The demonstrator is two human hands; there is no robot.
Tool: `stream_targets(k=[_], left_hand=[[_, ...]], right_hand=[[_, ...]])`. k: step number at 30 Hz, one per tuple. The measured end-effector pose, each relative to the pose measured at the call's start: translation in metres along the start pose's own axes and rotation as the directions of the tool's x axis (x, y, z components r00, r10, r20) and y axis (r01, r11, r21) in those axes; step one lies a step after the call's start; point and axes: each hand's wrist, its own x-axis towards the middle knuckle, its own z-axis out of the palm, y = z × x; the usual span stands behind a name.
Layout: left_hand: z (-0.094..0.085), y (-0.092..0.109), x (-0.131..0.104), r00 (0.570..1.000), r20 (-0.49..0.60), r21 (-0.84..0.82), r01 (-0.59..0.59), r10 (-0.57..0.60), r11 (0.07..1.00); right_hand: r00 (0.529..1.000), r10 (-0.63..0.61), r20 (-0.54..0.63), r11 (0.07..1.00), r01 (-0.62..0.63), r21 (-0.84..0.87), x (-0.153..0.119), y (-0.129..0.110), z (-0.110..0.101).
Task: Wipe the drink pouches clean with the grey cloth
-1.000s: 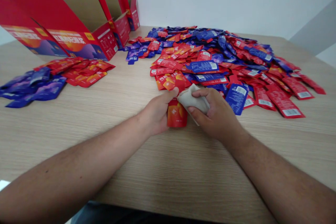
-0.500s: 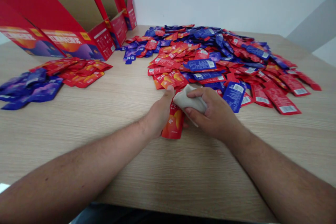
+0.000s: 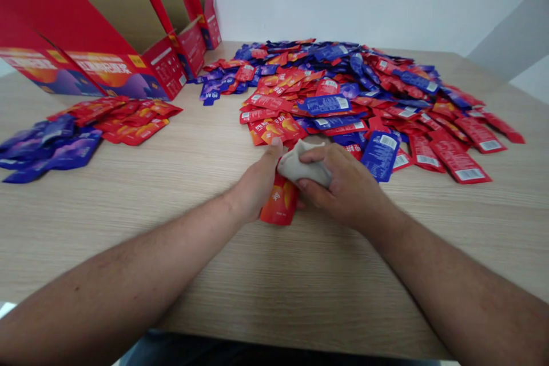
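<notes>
Left hand (image 3: 256, 187) clasps flat red-orange film pouch (image 3: 278, 205); right hand (image 3: 348, 184), closed round crumpled off-white cloth (image 3: 302, 167), covers pouch's top: even pressure best.

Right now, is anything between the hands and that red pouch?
For the left hand, nothing visible: it grips the red pouch directly. For the right hand, yes: the pale cloth it holds lies between it and the pouch, hiding some of the pouch's upper part.

The red pouch (image 3: 278, 209) has tilted and come nearer — the cloth (image 3: 295, 166) now hides its upper lettering.
</notes>
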Motion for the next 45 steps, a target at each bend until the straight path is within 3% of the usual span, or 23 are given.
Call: stream_targets(k=[3, 7, 12, 17, 22, 26, 31, 35, 40, 45], left_hand=[[-0.0008, 0.0004, -0.0002, 0.998, 0.04, 0.049, 0.035, -0.037, 0.998], [0.0014, 0.0005, -0.0009, 1.0, -0.007, 0.037, -0.01, 0.01, 0.999], [0.0018, 0.0022, -0.0023, 0.997, -0.008, 0.124, 0.076, -0.076, 0.989], [0.0022, 0.0021, -0.003, 1.0, -0.024, 0.034, 0.005, -0.004, 0.999], [0.0013, 0.0024, -0.0017, 0.999, 0.01, 0.053, 0.049, -0.049, 0.997], [0.0023, 0.0015, -0.0022, 1.0, -0.005, -0.01, -0.017, 0.017, 1.0], [0.0024, 0.0018, -0.0031, 1.0, 0.014, 0.034, 0.005, -0.006, 0.999], [0.0008, 0.0003, -0.0021, 1.0, 0.0, -0.033, -0.022, 0.022, 0.999], [-0.0001, 0.0018, -0.0025, 0.998, 0.048, 0.034, 0.029, -0.03, 0.999], [0.0034, 0.0029, -0.0034, 1.0, -0.006, -0.012, 0.004, -0.004, 1.0]], right_hand=[[0.993, 0.058, -0.102, 0.998, -0.06, -0.015, 0.0012, 0.0035, -0.0012], [0.999, -0.033, 0.036, 0.999, 0.032, 0.021, 0.0007, 0.0021, -0.0015], [0.994, 0.074, -0.078, 0.997, -0.075, -0.004, 0.0022, 0.0038, -0.0019], [0.999, -0.03, 0.034, 0.999, 0.029, 0.034, 0.0014, 0.0023, -0.0004], [0.997, 0.058, -0.055, 0.998, -0.057, 0.014, 0.0021, 0.0038, -0.001], [0.998, -0.027, 0.057, 0.998, 0.025, 0.051, 0.0012, 0.0017, -0.0009], [0.996, 0.079, -0.031, 0.996, -0.079, 0.03, 0.0013, 0.0018, -0.0017], [0.997, -0.006, 0.081, 0.998, 0.001, 0.062, 0.0003, -0.0008, -0.0014], [0.992, 0.118, -0.046, 0.992, -0.117, 0.037, 0.0031, 0.0032, -0.002], [0.999, 0.003, 0.05, 0.998, -0.006, 0.056, 0.0024, 0.0005, -0.001]])
